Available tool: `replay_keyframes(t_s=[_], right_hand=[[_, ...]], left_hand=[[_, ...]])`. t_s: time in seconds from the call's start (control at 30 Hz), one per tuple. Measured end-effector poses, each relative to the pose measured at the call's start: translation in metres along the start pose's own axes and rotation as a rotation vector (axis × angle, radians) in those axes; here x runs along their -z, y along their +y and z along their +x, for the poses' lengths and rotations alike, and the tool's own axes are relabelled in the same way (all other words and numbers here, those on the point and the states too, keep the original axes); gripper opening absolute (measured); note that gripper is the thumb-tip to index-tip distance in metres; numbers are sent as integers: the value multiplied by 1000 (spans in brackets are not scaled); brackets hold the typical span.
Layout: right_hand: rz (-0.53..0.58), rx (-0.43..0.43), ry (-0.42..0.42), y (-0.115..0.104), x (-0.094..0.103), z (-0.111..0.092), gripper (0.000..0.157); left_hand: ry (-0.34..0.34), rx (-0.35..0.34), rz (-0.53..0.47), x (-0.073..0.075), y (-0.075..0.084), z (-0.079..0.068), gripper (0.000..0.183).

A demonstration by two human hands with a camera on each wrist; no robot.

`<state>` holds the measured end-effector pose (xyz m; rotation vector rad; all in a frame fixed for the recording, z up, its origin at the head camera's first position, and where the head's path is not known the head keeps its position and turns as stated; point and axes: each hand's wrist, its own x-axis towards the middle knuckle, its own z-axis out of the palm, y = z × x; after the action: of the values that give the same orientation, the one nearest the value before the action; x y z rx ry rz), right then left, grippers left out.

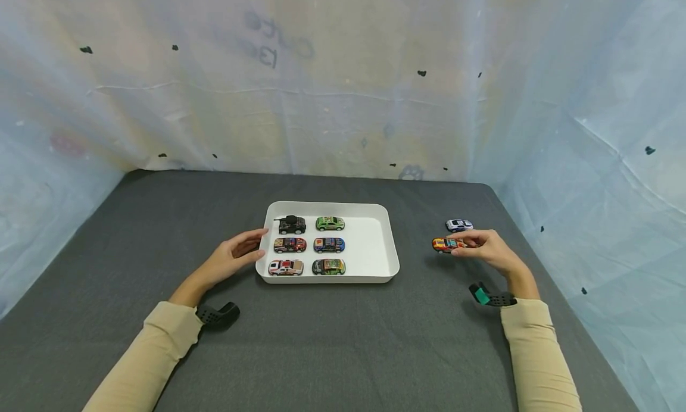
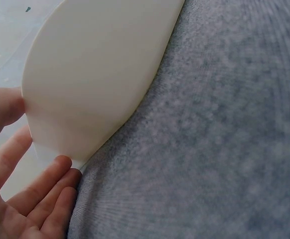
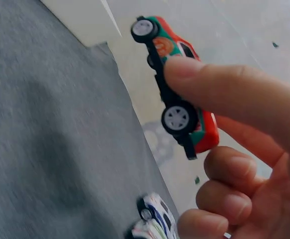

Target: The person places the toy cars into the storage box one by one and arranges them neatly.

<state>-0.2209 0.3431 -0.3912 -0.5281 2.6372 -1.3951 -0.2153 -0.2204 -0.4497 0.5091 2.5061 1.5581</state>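
On the grey desk (image 1: 321, 340), against the left side of the white tray (image 1: 370, 245), resting a relaxed left grip (image 1: 222, 266); well right of it, pinching the red car (image 1: 443, 244), lifted, in the right grip (image 1: 493, 254). Possibly risking a drop through fingertip-only hold, or knocking the nearby white car (image 1: 459, 225).

A red toy car (image 1: 442, 245) is held aloft, right of a white tray (image 1: 370, 245) bearing six toy vehicles (image 1: 329, 245).
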Motion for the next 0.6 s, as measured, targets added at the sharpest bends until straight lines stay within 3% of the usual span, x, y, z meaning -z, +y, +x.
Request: replay_keyframes(t_s=[0.6], right_hand=[[10, 89, -18, -31, -29, 18, 31]], left_hand=[[-4, 6, -4, 0, 1, 2, 57]])
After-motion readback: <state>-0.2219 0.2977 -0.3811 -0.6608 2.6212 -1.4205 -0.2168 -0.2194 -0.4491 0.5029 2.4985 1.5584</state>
